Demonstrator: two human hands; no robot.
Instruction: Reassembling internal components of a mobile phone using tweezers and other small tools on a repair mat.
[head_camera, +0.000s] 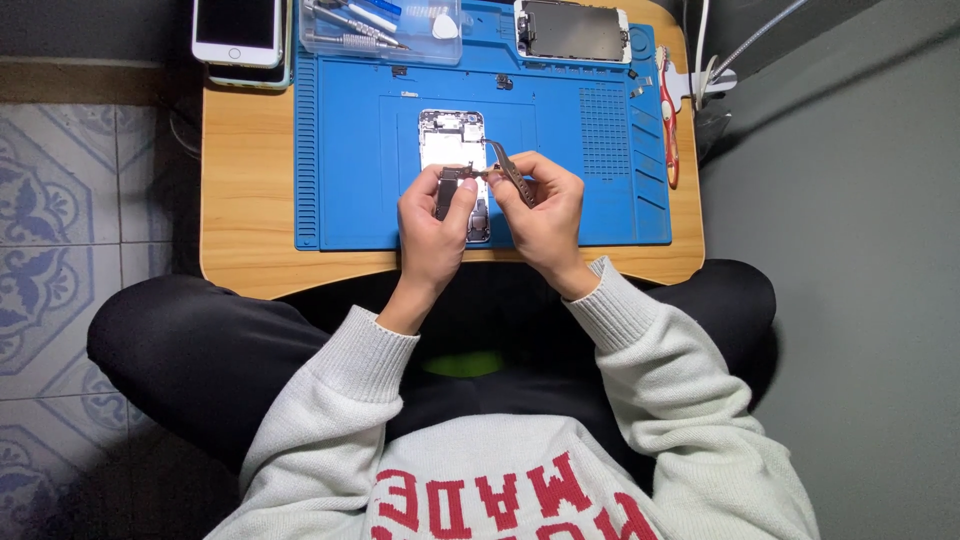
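Head view: your left hand (432, 225), fingers clamped on small dark component (447, 192), over opened phone chassis (453, 140) on blue mat (340, 170). Your right hand (543, 215), fingers pinched on tweezers (507, 168), tips at component. Screen assembly (572, 30) already off, lying at mat's far edge. Chassis looks partly stripped; this part being worked free in hand. Tool tray (380, 25) at tabletop's (245, 200) far edge.

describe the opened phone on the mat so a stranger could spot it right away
Start at the blue mat on the wooden table. Near its centre, partly under both hands, lies the opened phone. Unlike the whole phones at the table's far left corner, it has no screen and its shiny insides show.
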